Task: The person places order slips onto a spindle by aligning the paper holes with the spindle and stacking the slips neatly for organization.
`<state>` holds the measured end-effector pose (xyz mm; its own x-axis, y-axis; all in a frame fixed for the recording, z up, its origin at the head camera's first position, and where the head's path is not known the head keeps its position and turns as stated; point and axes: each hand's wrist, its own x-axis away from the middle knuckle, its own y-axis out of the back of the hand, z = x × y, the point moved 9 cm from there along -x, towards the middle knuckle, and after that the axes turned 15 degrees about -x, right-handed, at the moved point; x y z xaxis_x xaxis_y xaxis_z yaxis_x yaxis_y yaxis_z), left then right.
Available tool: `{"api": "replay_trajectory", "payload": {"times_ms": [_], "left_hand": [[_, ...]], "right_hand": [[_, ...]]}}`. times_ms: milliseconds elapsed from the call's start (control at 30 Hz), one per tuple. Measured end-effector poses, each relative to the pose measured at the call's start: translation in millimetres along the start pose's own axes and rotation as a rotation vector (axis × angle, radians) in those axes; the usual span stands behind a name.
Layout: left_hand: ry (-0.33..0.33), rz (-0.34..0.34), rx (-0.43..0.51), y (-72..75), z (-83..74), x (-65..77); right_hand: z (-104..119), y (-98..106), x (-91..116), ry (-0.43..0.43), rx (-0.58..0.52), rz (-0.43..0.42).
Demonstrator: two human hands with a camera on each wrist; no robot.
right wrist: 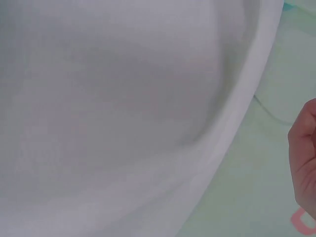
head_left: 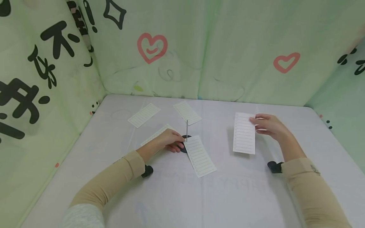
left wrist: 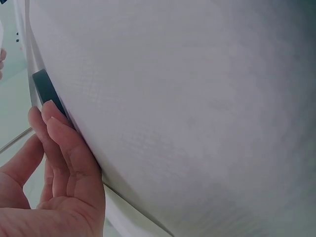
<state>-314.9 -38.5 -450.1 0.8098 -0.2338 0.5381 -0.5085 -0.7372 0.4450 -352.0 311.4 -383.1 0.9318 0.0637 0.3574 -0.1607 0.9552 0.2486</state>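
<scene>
A lined paper slip (head_left: 201,158) slants down toward the front at the table's middle, its upper left corner pinched by my left hand (head_left: 171,139). Just behind that corner rises a thin metal spike (head_left: 187,126) on a round black base (head_left: 187,136), partly covered by the hand and slip. In the left wrist view, the left hand (left wrist: 69,173) is beside the base (left wrist: 47,91) and spike (left wrist: 15,140). Off to the right, my right hand (head_left: 271,126) holds another lined slip (head_left: 244,134) by its right edge, above the table. Only part of the right hand (right wrist: 303,158) shows in its wrist view.
Two lined slips, one at the back left (head_left: 144,115) and one at the back middle (head_left: 187,113), lie on the white table (head_left: 171,202). A third slip (head_left: 156,134) is partly under the left forearm. Green printed curtains (head_left: 182,63) enclose the table's back and sides.
</scene>
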Motion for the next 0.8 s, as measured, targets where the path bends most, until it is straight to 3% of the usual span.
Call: {"api": "replay_trajectory", "payload": {"times_ms": [233, 567, 800], "left_hand": [[0.035, -0.010, 0.027, 3.1, 1.0, 0.7], [-0.078, -0.003, 0.149, 21.5, -17.3, 26.8], [-0.142, 0.010, 0.193, 17.3, -35.1, 50.6]], "right_hand": [[19, -31, 12, 0.032, -0.001, 0.065], [38, -87, 26, 0.071, -0.053, 0.210], [41, -130, 30, 0.077, -0.021, 0.333]]}}
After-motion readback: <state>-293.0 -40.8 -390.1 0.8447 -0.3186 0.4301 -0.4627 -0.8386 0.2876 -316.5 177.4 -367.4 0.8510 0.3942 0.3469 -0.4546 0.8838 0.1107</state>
